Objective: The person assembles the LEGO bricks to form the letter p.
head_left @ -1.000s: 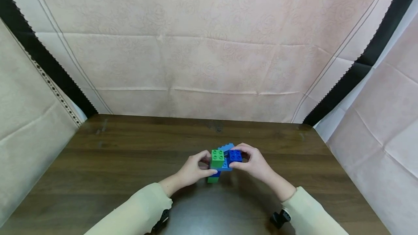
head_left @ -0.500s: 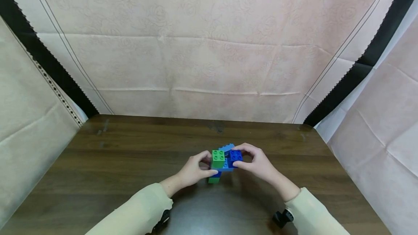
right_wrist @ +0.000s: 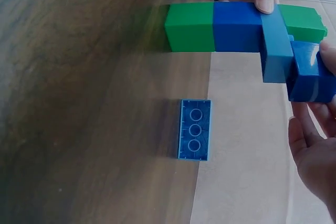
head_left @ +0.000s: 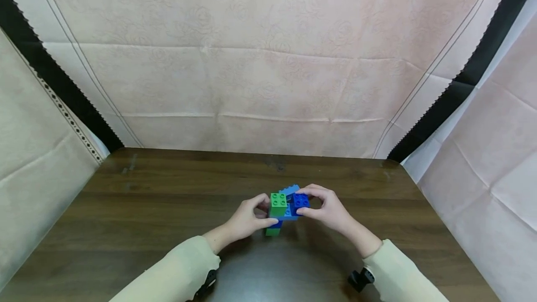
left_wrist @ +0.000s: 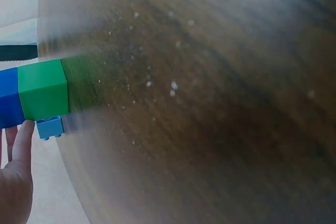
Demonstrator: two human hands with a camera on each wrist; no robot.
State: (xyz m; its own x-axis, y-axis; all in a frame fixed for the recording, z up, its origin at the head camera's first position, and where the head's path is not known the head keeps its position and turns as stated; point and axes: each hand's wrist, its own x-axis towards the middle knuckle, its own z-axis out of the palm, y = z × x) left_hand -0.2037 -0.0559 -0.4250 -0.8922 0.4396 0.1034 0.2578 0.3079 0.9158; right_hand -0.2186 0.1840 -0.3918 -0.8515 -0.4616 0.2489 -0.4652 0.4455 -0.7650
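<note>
A stack of toy building bricks stands on the wooden table (head_left: 176,190). Its lowest brick is green (right_wrist: 191,27), then comes a dark blue one (right_wrist: 237,27), with a light blue brick (right_wrist: 277,59) lying crosswise above. On top are a green brick (head_left: 278,205) at the left and a dark blue brick (head_left: 300,202) at the right end. My left hand (head_left: 246,220) grips the stack from the left, its thumb on the light blue brick. Between thumb and fingers, my right hand (head_left: 329,211) pinches the right dark blue brick. One stud shows beside that brick in the right wrist view.
Behind the stack a loose light blue brick (right_wrist: 195,129) lies on its side, hollow underside showing. Pale cloth walls (head_left: 251,83) with black strips (head_left: 465,83) rise behind the table and at both sides. A black device (head_left: 361,279) is on the right wrist.
My right thumb has slid slightly to the right on the dark blue brick. The stack and my left hand stay essentially in place.
</note>
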